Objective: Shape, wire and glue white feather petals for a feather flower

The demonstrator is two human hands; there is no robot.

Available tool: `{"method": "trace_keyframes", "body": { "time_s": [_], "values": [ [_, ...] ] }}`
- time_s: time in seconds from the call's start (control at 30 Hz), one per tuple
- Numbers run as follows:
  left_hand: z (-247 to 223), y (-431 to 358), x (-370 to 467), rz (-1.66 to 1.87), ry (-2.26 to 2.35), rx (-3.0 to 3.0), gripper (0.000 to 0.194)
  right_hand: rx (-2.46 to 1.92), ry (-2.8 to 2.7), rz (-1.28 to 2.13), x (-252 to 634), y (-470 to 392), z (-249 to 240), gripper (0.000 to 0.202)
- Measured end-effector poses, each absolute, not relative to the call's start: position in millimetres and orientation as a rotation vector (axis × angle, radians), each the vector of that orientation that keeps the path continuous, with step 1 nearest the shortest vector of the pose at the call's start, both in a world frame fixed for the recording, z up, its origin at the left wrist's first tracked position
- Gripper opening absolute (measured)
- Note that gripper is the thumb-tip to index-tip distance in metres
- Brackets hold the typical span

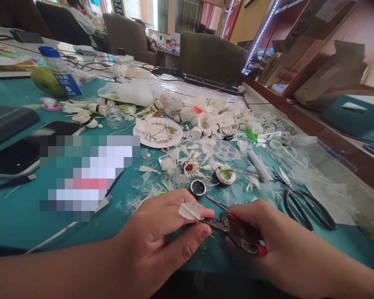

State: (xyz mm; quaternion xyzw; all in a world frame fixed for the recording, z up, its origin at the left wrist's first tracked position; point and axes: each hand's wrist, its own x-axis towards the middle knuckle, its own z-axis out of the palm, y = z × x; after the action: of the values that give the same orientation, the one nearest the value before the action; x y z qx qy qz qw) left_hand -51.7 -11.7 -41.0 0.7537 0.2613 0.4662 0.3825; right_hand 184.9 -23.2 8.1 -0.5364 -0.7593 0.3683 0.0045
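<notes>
My left hand is closed, pinching a small white feather piece with thin gold wire at its base. In my right hand is a pair of pliers with dark metal jaws and red handles. The jaw tips meet the wire end of the feather, between my left thumb and index finger; the fingers partly hide that contact. Just beyond my hands stand a small black jar and a pot of green paste. Thin tweezers or scissors lie partly hidden behind the pliers.
Black-handled scissors lie at the right. Beyond, a round white plate holds wire pieces, beside a heap of shuttlecocks. A phone, glue bottle and green fruit are at the left. People sit in the background.
</notes>
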Motion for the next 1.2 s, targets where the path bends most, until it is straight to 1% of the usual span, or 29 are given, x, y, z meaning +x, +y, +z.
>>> {"method": "trace_keyframes", "body": {
  "time_s": [0.23,0.4,0.47,0.57,0.77,0.83,0.87,1.0,1.1,1.2],
  "values": [
    [-40.1,-9.4,-53.6,1.125,0.736,2.104,0.022,-1.689,-2.373,1.150,188.5,-24.2,3.2,0.024],
    [-40.1,-7.2,-51.5,1.149,0.713,2.085,0.017,-1.761,-2.367,1.194,185.3,-21.8,7.1,0.026],
    [-40.0,-6.7,-50.9,1.153,0.751,2.069,0.018,-1.780,-2.348,1.196,183.0,-20.8,10.0,0.025],
    [-38.2,-6.9,-51.4,1.131,0.793,2.034,0.012,-1.757,-2.357,1.146,181.1,-20.0,12.5,0.026],
    [-33.4,-12.0,-52.4,1.198,0.835,2.026,0.016,-1.732,-2.430,1.011,179.2,-19.4,11.9,0.025],
    [-32.8,-12.4,-51.8,1.199,0.833,2.046,0.013,-1.727,-2.437,0.993,178.2,-19.8,11.8,0.024],
    [-32.4,-12.4,-51.4,1.181,0.829,2.062,0.014,-1.724,-2.439,0.989,177.9,-20.1,11.7,0.023],
    [-30.4,-11.6,-50.4,1.130,0.924,2.071,0.028,-1.699,-2.453,0.953,180.1,-21.7,10.6,0.024],
    [-28.4,-10.7,-51.0,1.094,1.036,2.000,0.029,-1.644,-2.446,0.859,185.5,-22.0,9.1,0.019],
    [-26.7,-9.5,-52.7,1.007,1.016,1.964,0.028,-1.569,-2.449,0.738,190.5,-20.9,8.5,0.016]
  ]
}}
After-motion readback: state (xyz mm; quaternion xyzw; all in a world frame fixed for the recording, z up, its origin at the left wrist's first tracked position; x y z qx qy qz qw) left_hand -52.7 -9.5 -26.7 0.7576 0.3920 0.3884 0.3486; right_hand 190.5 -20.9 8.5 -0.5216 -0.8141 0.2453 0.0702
